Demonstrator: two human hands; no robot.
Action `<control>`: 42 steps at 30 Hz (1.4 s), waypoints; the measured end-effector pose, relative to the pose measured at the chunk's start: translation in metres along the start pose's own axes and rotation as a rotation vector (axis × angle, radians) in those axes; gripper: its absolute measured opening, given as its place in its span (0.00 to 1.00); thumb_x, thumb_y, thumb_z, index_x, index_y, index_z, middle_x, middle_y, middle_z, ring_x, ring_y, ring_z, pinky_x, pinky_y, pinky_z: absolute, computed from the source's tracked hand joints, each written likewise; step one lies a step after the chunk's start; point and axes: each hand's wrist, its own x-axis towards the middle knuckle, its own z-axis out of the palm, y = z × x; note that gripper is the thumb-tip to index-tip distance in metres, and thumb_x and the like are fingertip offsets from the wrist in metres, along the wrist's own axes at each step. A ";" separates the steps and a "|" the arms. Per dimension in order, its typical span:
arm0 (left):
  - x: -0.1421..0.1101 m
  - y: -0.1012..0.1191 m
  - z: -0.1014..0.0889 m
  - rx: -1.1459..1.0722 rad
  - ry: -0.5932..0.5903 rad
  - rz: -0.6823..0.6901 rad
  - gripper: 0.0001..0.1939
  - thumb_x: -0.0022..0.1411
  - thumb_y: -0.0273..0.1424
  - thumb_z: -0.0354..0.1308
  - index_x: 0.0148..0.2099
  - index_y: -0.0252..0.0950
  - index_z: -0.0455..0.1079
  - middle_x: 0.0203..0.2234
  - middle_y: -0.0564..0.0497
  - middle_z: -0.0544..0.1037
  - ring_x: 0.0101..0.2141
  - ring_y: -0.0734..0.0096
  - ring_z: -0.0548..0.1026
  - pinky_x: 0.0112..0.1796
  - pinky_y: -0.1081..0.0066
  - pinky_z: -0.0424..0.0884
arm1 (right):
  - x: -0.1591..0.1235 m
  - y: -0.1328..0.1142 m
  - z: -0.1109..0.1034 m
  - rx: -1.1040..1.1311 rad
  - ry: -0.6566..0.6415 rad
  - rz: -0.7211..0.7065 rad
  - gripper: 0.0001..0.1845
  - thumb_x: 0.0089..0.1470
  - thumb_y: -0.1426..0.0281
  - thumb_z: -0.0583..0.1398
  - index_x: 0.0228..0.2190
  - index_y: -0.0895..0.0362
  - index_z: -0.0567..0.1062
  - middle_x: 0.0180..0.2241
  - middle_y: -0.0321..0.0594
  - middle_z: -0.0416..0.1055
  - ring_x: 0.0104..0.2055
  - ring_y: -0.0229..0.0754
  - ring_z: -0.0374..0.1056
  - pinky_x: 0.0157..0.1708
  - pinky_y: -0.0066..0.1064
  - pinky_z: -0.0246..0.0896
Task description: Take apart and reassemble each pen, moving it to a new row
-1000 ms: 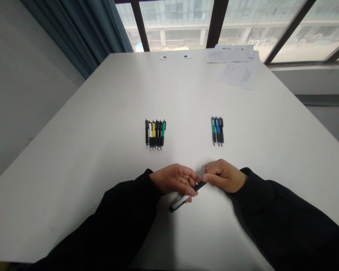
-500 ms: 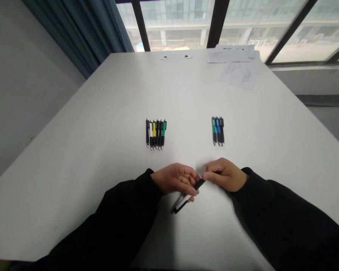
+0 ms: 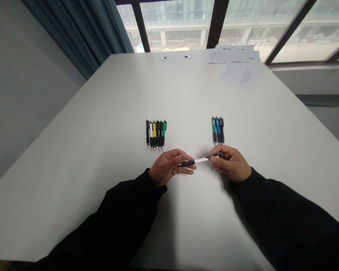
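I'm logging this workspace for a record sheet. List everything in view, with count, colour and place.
Table: 1, white, centre
Single pen: 1, white and black, nearer the viewer than both rows
Left row of pens: 6, black, white, yellow, black, black, green, mid-table
Right row of pens: 3, green, blue, black, mid-table
Printed sheets: several overlapping, white, far right
Oval pieces: 2, white with dark spots, far edge
Curtain: 1, blue-grey, far left
Window: 1, dark-framed, beyond the table
Wall: grey, left
Sleeves: 2, black, front
Left grip: 1, bare hand, on the pen's black part
Right grip: 1, bare hand, on its other end
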 end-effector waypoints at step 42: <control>-0.011 -0.023 0.029 0.149 -0.194 -0.341 0.20 0.47 0.36 0.73 0.36 0.31 0.69 0.24 0.46 0.78 0.27 0.67 0.78 0.35 0.65 0.73 | 0.006 -0.008 0.017 0.336 -0.340 0.440 0.38 0.57 0.39 0.40 0.30 0.58 0.70 0.10 0.32 0.61 0.09 0.35 0.50 0.12 0.26 0.41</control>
